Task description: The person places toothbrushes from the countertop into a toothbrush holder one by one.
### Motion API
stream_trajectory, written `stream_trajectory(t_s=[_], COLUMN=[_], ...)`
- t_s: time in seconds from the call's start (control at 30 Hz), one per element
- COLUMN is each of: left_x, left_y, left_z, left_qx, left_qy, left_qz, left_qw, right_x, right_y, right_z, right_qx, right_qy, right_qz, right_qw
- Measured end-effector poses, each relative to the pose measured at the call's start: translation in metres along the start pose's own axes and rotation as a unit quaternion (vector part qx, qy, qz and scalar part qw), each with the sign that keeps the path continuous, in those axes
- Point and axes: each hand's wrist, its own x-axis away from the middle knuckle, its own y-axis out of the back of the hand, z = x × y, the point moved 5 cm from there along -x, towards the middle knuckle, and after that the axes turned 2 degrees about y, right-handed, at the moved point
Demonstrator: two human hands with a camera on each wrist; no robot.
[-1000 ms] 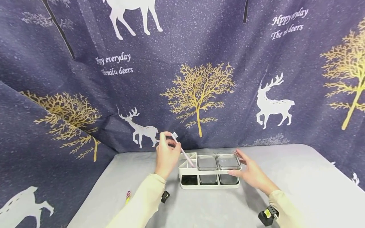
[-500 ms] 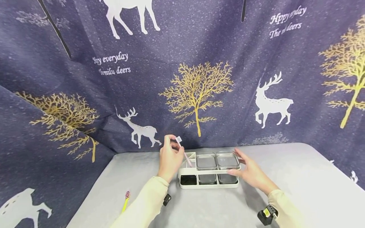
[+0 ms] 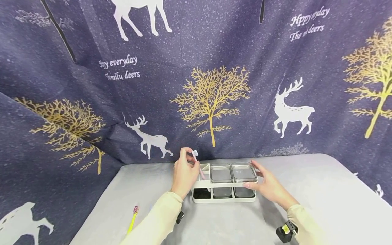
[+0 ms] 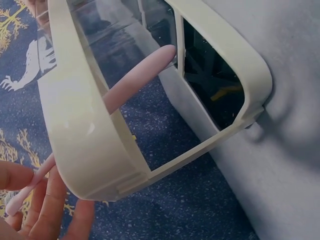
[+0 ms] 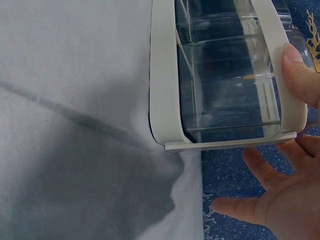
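In the head view a pink toothbrush leans in the left section of a white toothbrush holder, with its pale bristles up. My left hand pinches it near the head. The left wrist view shows the rounded handle end poking below the holder's upper tier, above the dark base tray. Two clear cups sit in the other sections. My right hand grips the holder's right end. In the right wrist view its thumb presses the upper rim, and some fingers spread past the end.
A yellow toothbrush with purplish bristles lies on the grey tabletop, partly behind my left sleeve. A dark blue curtain with deer and trees hangs right behind the table.
My left hand has moved right and slightly down, lowering the pink toothbrush further through the holder's left section. The right hand stays at the holder's end.
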Motion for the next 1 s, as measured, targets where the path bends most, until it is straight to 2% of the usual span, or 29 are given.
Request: stream_trajectory(t_s=[0.33,0.63,1.0], left_x=[0.0040,0.0059,0.0074], left_y=[-0.0063,-0.0055,-0.0074], left_z=[0.0042,0.0057,0.0090], left_qx=[-0.008,-0.008,-0.006], left_qy=[-0.010,-0.018,-0.014], left_qz=[0.002,-0.004,-0.004], left_qw=[0.9999,0.9998,0.9999], right_x=[0.0003,0.0000,0.0013], right_y=[0.0006,-0.0014,-0.0010], right_z=[0.0002,-0.0014,-0.0028], right_qx=[0.004,0.000,0.002], right_qy=[-0.008,-0.006,-0.019], right_qz=[0.004,0.002,0.001], right_qw=[1.000,1.000,1.000])
